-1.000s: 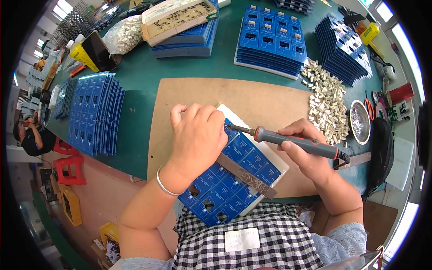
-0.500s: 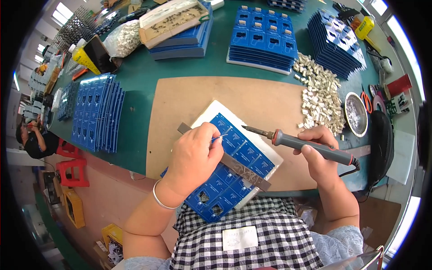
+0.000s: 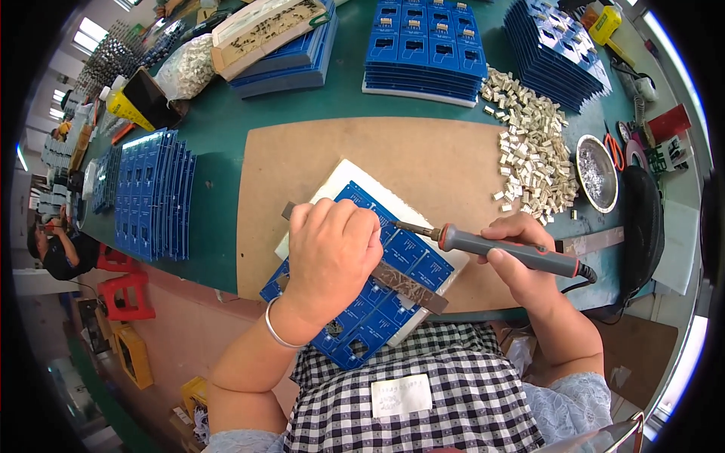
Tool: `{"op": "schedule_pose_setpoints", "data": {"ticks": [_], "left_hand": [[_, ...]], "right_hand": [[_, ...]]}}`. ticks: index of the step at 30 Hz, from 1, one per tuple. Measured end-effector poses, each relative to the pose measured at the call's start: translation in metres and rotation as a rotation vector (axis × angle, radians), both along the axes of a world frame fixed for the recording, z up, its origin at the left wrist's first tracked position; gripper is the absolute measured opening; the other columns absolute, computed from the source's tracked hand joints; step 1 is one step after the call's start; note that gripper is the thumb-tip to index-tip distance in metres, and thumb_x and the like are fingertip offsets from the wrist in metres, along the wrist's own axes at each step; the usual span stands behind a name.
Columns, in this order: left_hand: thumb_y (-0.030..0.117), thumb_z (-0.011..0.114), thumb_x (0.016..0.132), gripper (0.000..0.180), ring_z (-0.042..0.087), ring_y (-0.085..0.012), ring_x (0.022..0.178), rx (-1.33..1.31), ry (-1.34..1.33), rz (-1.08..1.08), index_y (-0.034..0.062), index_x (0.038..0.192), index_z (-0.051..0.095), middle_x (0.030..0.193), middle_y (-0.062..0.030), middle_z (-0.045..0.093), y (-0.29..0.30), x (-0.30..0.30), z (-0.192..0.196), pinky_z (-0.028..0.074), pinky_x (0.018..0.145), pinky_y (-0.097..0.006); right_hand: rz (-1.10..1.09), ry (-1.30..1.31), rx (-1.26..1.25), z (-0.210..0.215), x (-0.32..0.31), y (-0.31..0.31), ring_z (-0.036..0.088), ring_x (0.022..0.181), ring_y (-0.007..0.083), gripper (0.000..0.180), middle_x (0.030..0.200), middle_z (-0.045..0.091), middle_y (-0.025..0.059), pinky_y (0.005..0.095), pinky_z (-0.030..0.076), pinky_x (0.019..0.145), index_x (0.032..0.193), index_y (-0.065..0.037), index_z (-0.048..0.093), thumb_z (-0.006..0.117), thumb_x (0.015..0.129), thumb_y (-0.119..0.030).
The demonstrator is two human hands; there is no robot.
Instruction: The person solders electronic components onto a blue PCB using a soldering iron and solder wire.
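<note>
My right hand (image 3: 535,291) grips the grey handle of a soldering iron (image 3: 513,251), its tip pointing left onto a blue circuit board panel (image 3: 411,253). My left hand (image 3: 332,253) is closed over the panel beside that tip. A thin strand of solder wire showed in its pinch a moment before; now the curled fingers mostly hide it. The panel lies tilted on a white foam pad (image 3: 343,175), its near end reaching over my checkered apron. Across it, partly under my left hand, runs a dark metal bar (image 3: 408,285).
Beneath is a brown work board (image 3: 445,147) on a green table. Loose white connectors (image 3: 532,151) are heaped to its right, near a metal bowl (image 3: 596,174). Stacks of blue panels (image 3: 423,45) stand behind and at left (image 3: 151,196). Farther left sits another person (image 3: 64,245).
The soldering iron's tip has moved left and down onto the panel. My left hand has turned over, hiding the wire. The whole view has shifted slightly.
</note>
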State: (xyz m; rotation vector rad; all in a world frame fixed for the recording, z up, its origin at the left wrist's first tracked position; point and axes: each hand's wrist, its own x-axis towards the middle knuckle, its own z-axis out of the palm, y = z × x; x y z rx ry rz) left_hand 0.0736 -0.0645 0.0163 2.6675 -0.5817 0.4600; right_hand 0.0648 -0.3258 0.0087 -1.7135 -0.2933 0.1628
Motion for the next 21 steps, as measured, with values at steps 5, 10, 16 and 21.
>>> {"op": "schedule_pose_setpoints", "data": {"ticks": [5,10,16,21], "left_hand": [[0.003,0.067,0.068,0.016,0.051,-0.02,0.071,0.013,-0.004,-0.008,0.0118,0.073,0.055,0.071,0.0005,0.052,0.0,0.001,-0.002,0.034,0.074,-0.035],[0.007,0.067,0.071,0.016,0.047,-0.0201,0.07,0.029,-0.019,-0.041,0.0115,0.072,0.051,0.067,-0.0012,0.047,0.001,0.006,-0.003,0.033,0.074,-0.035],[0.008,0.066,0.072,0.015,0.048,-0.0208,0.069,0.037,0.02,-0.041,0.0109,0.071,0.051,0.066,-0.002,0.049,0.002,0.009,0.0,0.033,0.073,-0.035],[0.008,0.065,0.072,0.015,0.048,-0.0213,0.067,0.027,0.024,-0.039,0.0106,0.07,0.052,0.064,-0.0024,0.049,0.002,0.011,-0.002,0.034,0.074,-0.035]], "right_hand": [[0.02,-0.023,-0.025,-0.001,0.002,0.001,0.062,0.075,0.0165,0.024,0.088,0.062,0.0133,0.0295,0.05,0.069,0.098,0.002,0.055,0.066,0.084,-0.015],[-0.038,0.048,0.047,0.001,0.002,0.007,0.059,0.078,0.0118,0.022,0.088,0.066,0.0078,0.027,0.046,0.069,0.094,-0.001,0.062,0.069,0.081,-0.016],[-0.021,0.056,0.024,0.003,0.006,0.01,0.059,0.077,0.012,0.021,0.088,0.066,0.0075,0.027,0.047,0.069,0.094,-0.001,0.061,0.069,0.082,-0.016],[-0.011,0.063,0.049,0.002,0.007,0.011,0.06,0.078,0.0123,0.022,0.088,0.066,0.0078,0.0272,0.047,0.069,0.095,-0.001,0.06,0.069,0.083,-0.016]]}}
